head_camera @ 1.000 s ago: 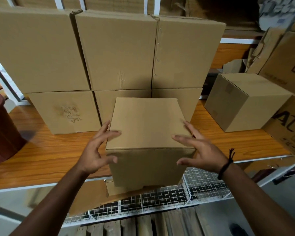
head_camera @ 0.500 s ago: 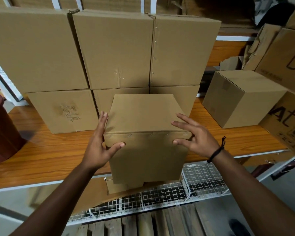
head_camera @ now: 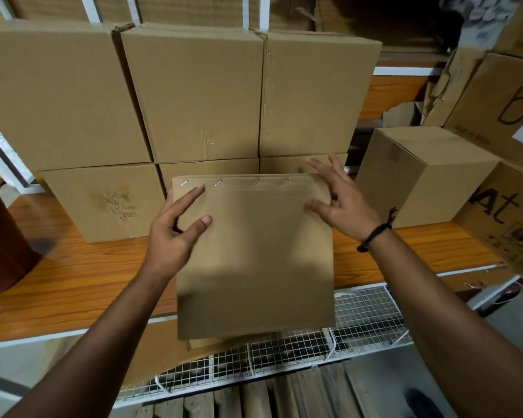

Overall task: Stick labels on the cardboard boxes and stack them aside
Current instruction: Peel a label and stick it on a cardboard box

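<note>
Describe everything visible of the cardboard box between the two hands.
The cardboard box is plain brown card, one broad face toward the camera, metal staples along its top edge, no label showing. It sits at the front edge of the wooden shelf, over the wire rack. The left hand touches its upper left, the right hand its upper right corner.

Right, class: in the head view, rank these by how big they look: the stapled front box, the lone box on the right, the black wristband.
1. Stapled front box, though it is nearest the camera, so its true lead is unsure.
2. Lone box on the right.
3. Black wristband.
</note>
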The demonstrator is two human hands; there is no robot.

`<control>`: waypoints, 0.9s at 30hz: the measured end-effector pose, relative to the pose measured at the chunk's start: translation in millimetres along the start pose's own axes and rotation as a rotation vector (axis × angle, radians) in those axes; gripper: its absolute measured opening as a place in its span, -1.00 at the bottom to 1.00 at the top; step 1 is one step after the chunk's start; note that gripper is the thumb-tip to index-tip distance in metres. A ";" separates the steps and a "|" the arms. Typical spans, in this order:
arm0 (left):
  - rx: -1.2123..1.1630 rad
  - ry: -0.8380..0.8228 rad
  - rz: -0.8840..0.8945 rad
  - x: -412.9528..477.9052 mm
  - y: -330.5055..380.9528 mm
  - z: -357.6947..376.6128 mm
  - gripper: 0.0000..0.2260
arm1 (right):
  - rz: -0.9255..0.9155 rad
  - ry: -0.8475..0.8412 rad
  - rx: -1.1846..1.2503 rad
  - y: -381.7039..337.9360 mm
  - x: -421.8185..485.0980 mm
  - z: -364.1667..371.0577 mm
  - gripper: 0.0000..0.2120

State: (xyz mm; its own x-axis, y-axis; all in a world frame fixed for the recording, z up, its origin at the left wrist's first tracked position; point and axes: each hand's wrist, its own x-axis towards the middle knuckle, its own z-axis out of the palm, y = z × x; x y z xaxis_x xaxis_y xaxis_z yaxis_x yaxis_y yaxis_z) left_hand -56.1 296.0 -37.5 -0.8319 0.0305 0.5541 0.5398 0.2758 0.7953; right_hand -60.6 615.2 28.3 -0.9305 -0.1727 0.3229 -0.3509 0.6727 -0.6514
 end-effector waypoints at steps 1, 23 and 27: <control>-0.025 0.011 -0.028 2.4 -0.7 -0.7 -0.53 | -0.004 0.002 0.066 2.6 -6.8 5.3 -0.38; -0.087 -0.226 -0.366 8.6 30.0 -13.4 -0.43 | 0.176 0.027 0.162 4.5 -7.2 25.7 -0.42; -0.166 -0.281 -0.523 40.4 27.9 -12.8 -0.46 | 0.242 -0.050 0.135 7.8 21.8 25.4 -0.43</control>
State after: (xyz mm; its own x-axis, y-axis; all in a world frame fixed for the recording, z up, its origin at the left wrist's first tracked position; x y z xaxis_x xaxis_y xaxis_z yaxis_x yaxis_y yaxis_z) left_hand -72.9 292.6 10.3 -0.9817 0.1899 0.0118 0.0448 0.1705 0.9843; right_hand -86.3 598.3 12.8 -0.9918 -0.0562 0.1149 -0.1256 0.5976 -0.7919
